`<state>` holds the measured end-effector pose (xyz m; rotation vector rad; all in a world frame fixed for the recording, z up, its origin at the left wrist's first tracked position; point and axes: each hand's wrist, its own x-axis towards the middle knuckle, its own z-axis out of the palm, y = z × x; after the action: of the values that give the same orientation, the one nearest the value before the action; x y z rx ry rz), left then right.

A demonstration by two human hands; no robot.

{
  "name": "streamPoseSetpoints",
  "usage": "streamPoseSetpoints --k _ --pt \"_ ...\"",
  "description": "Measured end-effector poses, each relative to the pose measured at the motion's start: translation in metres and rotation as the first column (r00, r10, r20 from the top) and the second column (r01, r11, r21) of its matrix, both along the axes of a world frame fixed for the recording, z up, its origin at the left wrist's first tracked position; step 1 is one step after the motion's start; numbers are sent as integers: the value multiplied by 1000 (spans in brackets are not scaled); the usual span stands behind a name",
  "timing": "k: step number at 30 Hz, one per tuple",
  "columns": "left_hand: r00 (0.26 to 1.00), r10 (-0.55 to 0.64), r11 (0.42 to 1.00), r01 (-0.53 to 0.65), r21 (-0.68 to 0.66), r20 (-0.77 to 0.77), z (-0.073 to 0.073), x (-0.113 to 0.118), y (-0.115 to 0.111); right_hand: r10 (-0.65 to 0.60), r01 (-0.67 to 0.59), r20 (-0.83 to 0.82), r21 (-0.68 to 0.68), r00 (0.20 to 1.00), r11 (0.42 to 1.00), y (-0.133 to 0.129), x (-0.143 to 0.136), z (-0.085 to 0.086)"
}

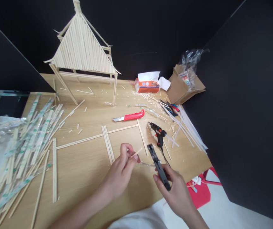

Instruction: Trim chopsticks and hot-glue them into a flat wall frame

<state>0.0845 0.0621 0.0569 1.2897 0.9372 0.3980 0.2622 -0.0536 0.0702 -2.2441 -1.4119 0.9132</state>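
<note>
My left hand (124, 167) pinches a short thin wooden stick (137, 152) between thumb and fingers, above the near middle of the table. In my right hand (172, 183) is a long black hand tool (159, 167) with a rounded head, pointing away from me; its exact kind is unclear. The stick and the tool are apart. Just beyond my hands lies a flat frame of glued wooden sticks (108, 144), with a crossbar running left to another upright strip (54, 170). A black hot glue gun (159, 133) rests beyond the tool.
A stick-built house model (81, 47) stands at the back left. A red utility knife (133, 116) lies mid-table. Bundled sticks (31, 143) cover the left side. Tissues (148, 85), a cardboard box (179, 84), pliers (172, 108) and glue sticks (191, 127) sit at the right.
</note>
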Motion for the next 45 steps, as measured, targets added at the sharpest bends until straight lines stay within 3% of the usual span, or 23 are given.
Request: streamPoseSetpoints --k 6,15,20,25,31,45 --pt "997 -79 992 79 97 -4 -1 -3 -1 19 -19 -7 -13 1000 1000 9 -9 2" --pt "994 104 945 -92 313 -22 -3 1 -1 37 -39 -57 -31 998 999 5 -11 5" --pt "988 151 936 -128 328 -45 -4 2 -5 36 -39 -148 -18 988 999 4 -13 -2" --pt "986 149 917 -109 383 -78 -6 4 -10 18 -20 -262 -5 965 1000 7 -19 -3" --pt "974 164 846 -58 530 -155 -11 5 -14 -33 31 -414 -12 909 999 9 -26 -9" --pt "959 174 765 10 644 -222 -11 4 -16 -40 36 -364 -17 931 999 8 -29 -15"
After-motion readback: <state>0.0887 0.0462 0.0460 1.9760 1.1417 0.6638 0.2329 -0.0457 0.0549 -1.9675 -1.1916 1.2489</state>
